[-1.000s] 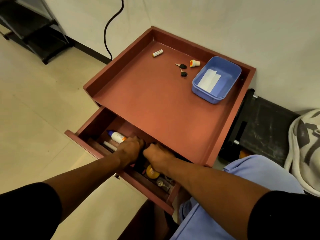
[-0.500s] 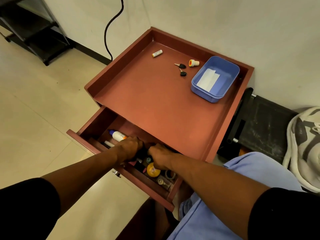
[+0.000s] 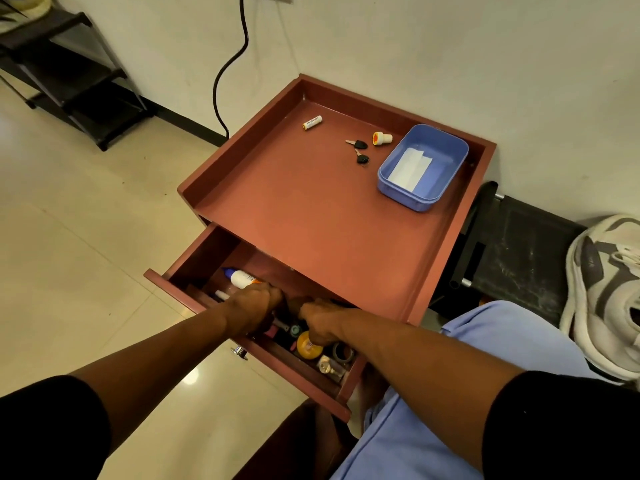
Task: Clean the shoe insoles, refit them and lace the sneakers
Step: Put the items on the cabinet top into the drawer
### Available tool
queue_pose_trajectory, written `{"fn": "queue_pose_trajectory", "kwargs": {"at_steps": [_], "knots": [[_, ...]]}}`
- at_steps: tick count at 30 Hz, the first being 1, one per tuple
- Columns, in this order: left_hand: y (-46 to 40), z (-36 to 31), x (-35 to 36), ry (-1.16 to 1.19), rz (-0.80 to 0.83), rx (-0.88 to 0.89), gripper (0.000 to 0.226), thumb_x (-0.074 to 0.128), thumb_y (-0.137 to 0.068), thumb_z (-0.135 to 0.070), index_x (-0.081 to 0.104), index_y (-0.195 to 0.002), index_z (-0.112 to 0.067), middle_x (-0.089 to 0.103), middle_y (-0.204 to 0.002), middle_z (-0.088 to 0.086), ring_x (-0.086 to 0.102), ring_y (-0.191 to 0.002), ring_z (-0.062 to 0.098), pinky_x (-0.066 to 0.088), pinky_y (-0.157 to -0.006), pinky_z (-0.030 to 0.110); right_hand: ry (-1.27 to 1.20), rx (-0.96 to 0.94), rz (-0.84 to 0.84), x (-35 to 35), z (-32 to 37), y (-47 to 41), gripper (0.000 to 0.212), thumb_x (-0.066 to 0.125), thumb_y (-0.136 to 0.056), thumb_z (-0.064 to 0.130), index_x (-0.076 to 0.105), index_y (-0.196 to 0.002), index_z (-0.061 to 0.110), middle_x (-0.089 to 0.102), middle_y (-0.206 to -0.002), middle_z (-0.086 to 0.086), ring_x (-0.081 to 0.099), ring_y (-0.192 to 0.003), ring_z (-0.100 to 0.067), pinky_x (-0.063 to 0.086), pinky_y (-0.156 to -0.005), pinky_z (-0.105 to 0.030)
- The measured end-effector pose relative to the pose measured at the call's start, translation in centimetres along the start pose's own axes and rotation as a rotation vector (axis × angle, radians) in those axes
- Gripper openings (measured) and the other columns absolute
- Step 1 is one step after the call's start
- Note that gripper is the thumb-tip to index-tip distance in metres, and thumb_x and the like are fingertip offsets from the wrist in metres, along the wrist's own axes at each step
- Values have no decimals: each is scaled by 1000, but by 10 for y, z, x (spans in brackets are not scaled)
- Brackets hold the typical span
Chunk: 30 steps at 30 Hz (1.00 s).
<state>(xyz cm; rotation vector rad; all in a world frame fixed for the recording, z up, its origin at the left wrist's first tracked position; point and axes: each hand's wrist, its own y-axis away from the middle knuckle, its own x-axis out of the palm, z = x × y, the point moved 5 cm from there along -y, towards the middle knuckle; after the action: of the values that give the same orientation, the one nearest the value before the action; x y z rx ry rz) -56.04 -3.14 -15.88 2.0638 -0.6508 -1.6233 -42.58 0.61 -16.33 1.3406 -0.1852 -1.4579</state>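
Observation:
Both my hands reach into the open drawer (image 3: 194,258) of a red-brown side table (image 3: 311,216). My left hand (image 3: 254,306) is over the drawer's middle, knuckles up, with its fingers bent down among the items. My right hand (image 3: 322,320) is just to its right, above a yellow round container (image 3: 306,346). The fingertips of both hands are hidden, so what they hold cannot be seen. A white and grey sneaker (image 3: 606,289) lies on a black stand (image 3: 516,251) at the right edge.
The drawer holds a white glue bottle (image 3: 242,277), a tape roll (image 3: 343,351) and other small items. A blue tub (image 3: 446,192) with white paper, two keys (image 3: 360,150), a battery (image 3: 311,123) and an orange cap (image 3: 381,138) lie on the tabletop. A black cable (image 3: 221,81) hangs down the wall.
My hands stay in the drawer but have drawn slightly apart. The right hand has shifted, and the yellow container and tape roll now show below it.

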Motion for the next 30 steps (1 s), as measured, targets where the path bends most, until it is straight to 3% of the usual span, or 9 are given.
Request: {"fn": "queue_pose_trajectory", "kwargs": {"at_steps": [5, 7, 12, 15, 20, 24, 27, 30], "knots": [[1, 7, -13, -6, 20, 52, 47, 75, -83, -10, 69, -123, -32, 69, -125, -10, 66, -108, 9, 59, -90, 28, 77, -24, 21, -16, 11, 14, 42, 63, -94, 6, 53, -135, 6, 59, -130, -17, 64, -109, -33, 51, -75, -33], [6, 5, -26, 20, -2, 80, 46, 66, -83, -2, 73, -119, -30, 70, -123, -10, 67, -109, 8, 61, -89, 31, 118, -73, 42, -24, 20, 28, 37, 60, -96, 7, 54, -132, 5, 60, -126, -16, 63, -107, -33, 49, -74, -33], [29, 3, -72, 114, -227, 106, 45, 53, -78, 2, 76, -103, -26, 74, -104, -14, 69, -96, 6, 60, -82, 34, 147, -179, 32, -48, 40, 56, 13, 56, -98, 10, 52, -110, 11, 52, -90, -10, 51, -76, -24, 39, -53, -31], [46, -4, -98, 160, -366, 160, 38, 52, -75, -4, 77, -97, -23, 74, -94, -14, 69, -85, 4, 60, -77, 34, 86, -248, -55, -71, 40, 70, 19, 56, -99, 16, 63, -114, 7, 54, -92, -6, 53, -84, -25, 38, -59, -28], [47, -17, -145, 208, -597, 232, 30, 55, -86, -8, 74, -101, -25, 71, -96, -15, 65, -85, -3, 55, -72, 24, -26, -278, -379, -119, 23, 75, 17, 65, -93, 27, 73, -106, 21, 67, -109, -2, 63, -96, -22, 56, -84, -39], [10, -12, -176, 195, -770, 197, 22, 60, -95, -13, 72, -109, -25, 70, -106, -9, 65, -88, 4, 60, -74, 33, -53, -182, -658, -172, -4, 72, 16, 61, -95, 26, 70, -108, 25, 68, -102, 2, 63, -89, -18, 59, -81, -40], [-27, -5, -205, 222, -836, 103, 19, 62, -98, -19, 72, -114, -23, 70, -115, -5, 65, -93, 6, 58, -79, 29, -21, -78, -843, -214, -38, 58, 21, 61, -94, 18, 68, -113, 23, 69, -107, -1, 64, -93, -21, 58, -83, -36], [-59, 2, -231, 268, -876, 11, 20, 66, -98, -22, 73, -116, -21, 71, -120, -1, 67, -95, 9, 59, -85, 35, -35, 2, -968, -248, -73, 41, 20, 60, -90, 14, 69, -107, 19, 69, -100, -3, 64, -87, -22, 51, -69, -27]]}}
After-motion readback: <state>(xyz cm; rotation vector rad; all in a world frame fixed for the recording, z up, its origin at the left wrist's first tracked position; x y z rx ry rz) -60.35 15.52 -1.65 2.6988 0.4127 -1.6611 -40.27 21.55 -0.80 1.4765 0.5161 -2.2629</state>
